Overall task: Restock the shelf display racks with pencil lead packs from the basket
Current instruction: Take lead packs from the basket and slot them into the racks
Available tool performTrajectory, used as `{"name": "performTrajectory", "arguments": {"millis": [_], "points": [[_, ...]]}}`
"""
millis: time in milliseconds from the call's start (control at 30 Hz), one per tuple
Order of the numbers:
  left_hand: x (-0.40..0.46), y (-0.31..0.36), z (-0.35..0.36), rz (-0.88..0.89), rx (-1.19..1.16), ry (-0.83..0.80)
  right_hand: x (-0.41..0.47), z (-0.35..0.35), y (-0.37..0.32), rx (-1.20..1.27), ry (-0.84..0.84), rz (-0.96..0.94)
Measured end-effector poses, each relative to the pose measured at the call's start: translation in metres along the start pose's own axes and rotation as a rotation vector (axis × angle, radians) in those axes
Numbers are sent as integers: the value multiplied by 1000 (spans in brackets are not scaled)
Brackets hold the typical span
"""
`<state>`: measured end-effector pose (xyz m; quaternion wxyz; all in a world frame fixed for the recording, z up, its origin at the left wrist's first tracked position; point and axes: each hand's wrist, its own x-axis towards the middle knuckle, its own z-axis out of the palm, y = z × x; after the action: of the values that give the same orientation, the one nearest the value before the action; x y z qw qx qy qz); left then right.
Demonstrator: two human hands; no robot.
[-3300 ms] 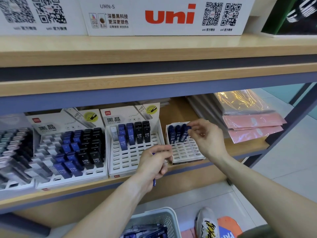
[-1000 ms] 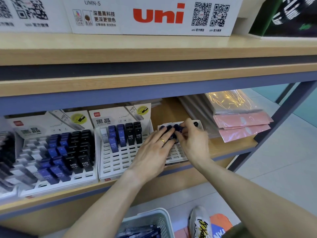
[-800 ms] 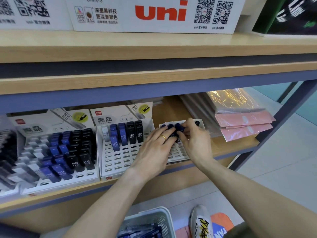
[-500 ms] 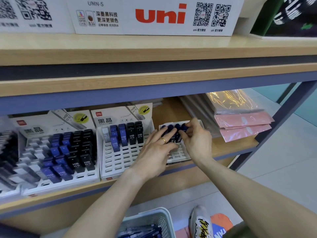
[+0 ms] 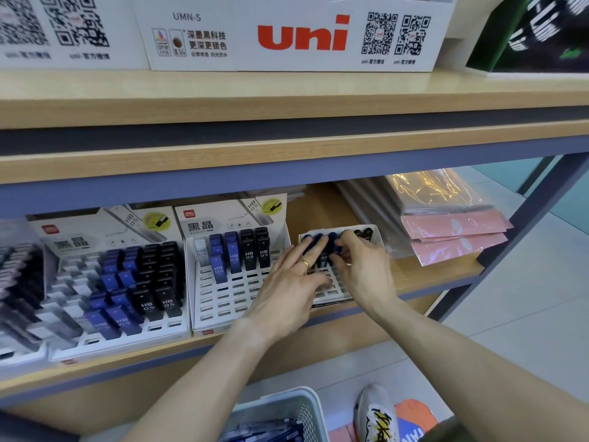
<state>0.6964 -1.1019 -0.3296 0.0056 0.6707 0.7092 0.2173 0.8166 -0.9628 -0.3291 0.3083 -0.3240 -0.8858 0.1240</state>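
Compared with 0.5 s ago, the left hand [image 5: 288,287] has slid its extended fingers farther up onto the dark blue pencil lead packs [image 5: 322,243] in the back row of the small white display rack [image 5: 330,290], and the right hand [image 5: 363,269] has moved down from the rack's rear rim to the same row. The left fingers lie nearly straight, pressing on the pack tops; a gold ring [image 5: 305,263] sits on 1 finger. The right fingers are curled around the row's right-hand packs; exactly which pack they pinch cannot be told. Both hands cover most of the small rack's grid. Just left of this rack stands a larger white rack [image 5: 229,295] with blue and black HB 0.5 packs at its rear; farther left is a fuller rack [image 5: 105,314]. Right of the small rack lie pink plastic sleeves [image 5: 452,237]. Below it, on the floor, the white basket [image 5: 287,406] holds more blue packs, beside a sneaker [image 5: 376,416]. Above it, a white uni carton [image 5: 296,33] rests on the upper shelf [image 5: 287,100].
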Motion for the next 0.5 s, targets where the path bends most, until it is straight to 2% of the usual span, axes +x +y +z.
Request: {"name": "performTrajectory", "arguments": {"millis": [233,367,500], "points": [[-8,4,8,-34,70,170,-4,-1,-1,72,-21,68],[-12,-1,14,-76,77,145,-12,-1,1,83,-44,128],[-16,-5,20,-69,101,101,-18,1,8,53,-171,183]]}}
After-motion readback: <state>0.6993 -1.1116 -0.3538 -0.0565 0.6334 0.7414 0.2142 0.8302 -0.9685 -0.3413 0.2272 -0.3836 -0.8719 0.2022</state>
